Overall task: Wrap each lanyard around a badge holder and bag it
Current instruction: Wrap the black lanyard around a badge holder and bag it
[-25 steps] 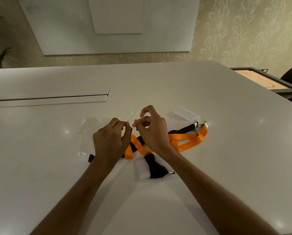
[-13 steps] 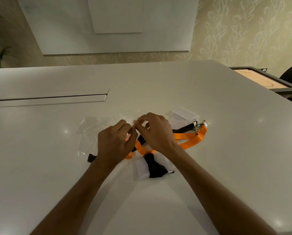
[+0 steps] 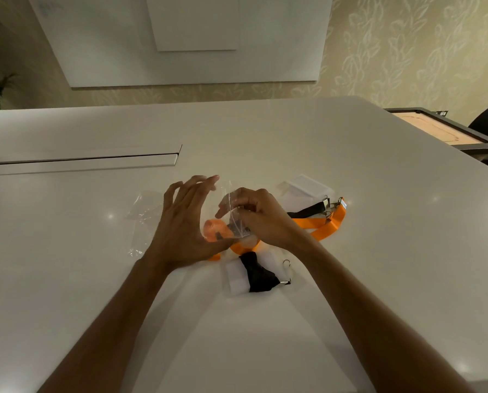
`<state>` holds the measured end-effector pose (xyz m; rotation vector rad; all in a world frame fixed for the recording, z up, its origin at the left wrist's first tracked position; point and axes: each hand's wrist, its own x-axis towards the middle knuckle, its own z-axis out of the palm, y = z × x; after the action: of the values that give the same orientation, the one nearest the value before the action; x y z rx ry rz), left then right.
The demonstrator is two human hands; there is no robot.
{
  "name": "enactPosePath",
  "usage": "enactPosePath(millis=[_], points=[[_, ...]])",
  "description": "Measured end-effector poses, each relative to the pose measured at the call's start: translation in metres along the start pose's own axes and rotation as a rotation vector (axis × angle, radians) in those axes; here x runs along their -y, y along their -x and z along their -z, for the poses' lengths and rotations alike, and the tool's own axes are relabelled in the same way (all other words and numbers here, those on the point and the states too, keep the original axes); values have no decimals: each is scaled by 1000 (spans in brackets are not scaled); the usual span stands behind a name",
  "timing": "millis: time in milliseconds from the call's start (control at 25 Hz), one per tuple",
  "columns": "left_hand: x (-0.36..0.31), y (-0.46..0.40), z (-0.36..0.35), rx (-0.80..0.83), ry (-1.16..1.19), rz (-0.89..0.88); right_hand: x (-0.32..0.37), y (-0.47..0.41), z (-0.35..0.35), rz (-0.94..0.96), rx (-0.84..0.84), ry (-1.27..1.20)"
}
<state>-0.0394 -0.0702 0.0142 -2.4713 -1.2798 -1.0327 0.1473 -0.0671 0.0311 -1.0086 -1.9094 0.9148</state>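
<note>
Clear plastic, thin and crinkled: a small bag (image 3: 235,211) being held up just above the table (image 3: 350,279) in the head view, the only view here. Being pinched at its mouth by the right hand (image 3: 261,219), fingers curled on the film. Spreading wide just beside it, the left hand (image 3: 184,222), fingers straight and fanned, holding nothing, thumb reaching toward the bag's lower edge. Showing through the plastic, a roll of orange lanyard (image 3: 215,229) with something dark against it; whether fully inside the bag or only behind it, not being possible to tell.

Lying near the wrists, a black bundle (image 3: 255,275): a black lanyard wound round a white badge holder, metal clips sticking out to its right, seemingly wrapped but not plainly bagged. Waiting farther right, an unwrapped pair: a loose orange strap (image 3: 329,226) looping out from under the right hand, a loose black strap (image 3: 308,209) crossing it, and a spare badge holder (image 3: 303,190) lying flat just behind them. Resting left of the hands, more spare bags (image 3: 142,214), flat on the table.

Judging from this, sitting early to midway: one set being bagged now, one wrapped and needing a bag, at least one lanyard and holder left to wind and pack.
</note>
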Motion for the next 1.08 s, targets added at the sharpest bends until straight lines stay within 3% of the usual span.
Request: enactPosePath(millis=[160, 520, 720, 840, 1080], points=[[-3, -1, -2, -52, 30, -18, -4, -1, -3, -34, -10, 29], [6, 2, -6, -2, 95, 28, -6, -2, 2, -132, -5, -82], [13, 6, -10, 31, 199, 123, -6, 2, 9, -82, -135, -137], [18, 7, -12, 69, 178, 162, -10, 17, 16, -92, -196, -33], [14, 7, -14, 80, 291, 205, -23, 61, 32, -76, 33, 269]])
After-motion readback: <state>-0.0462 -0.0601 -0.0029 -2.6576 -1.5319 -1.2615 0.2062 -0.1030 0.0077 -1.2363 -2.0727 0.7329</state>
